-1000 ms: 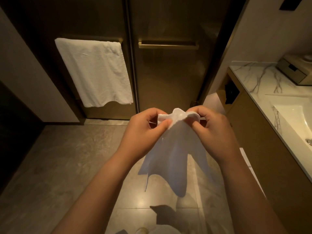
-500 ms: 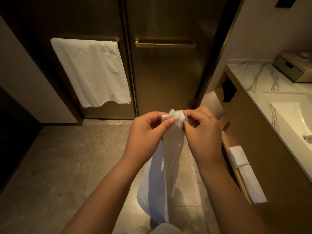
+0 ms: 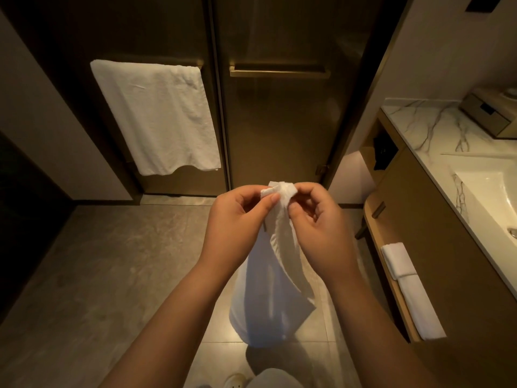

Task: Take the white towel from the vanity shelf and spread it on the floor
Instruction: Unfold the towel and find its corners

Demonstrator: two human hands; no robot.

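A white towel [image 3: 268, 298] hangs in mid-air over the grey tiled floor [image 3: 112, 275], bunched at its top edge. My left hand [image 3: 237, 222] and my right hand [image 3: 316, 228] both pinch that top edge close together, fingertips almost touching. The cloth drapes down between my forearms, partly unfolded, its lower end above the floor. To the right, the vanity shelf [image 3: 372, 217] holds another folded white towel [image 3: 408, 287].
A large white towel [image 3: 156, 119] hangs on a rail on the left bronze door. A second door with a brass handle [image 3: 279, 71] is straight ahead. The marble vanity top [image 3: 436, 127] with a basin [image 3: 492, 191] and a wooden box [image 3: 489, 110] runs along the right. My slipper [image 3: 237, 380] is below.
The towel has dropped from a spread, tented shape into a longer narrow drape. My hands stayed together at its top edge and the view shifted to show more of the vanity shelf.
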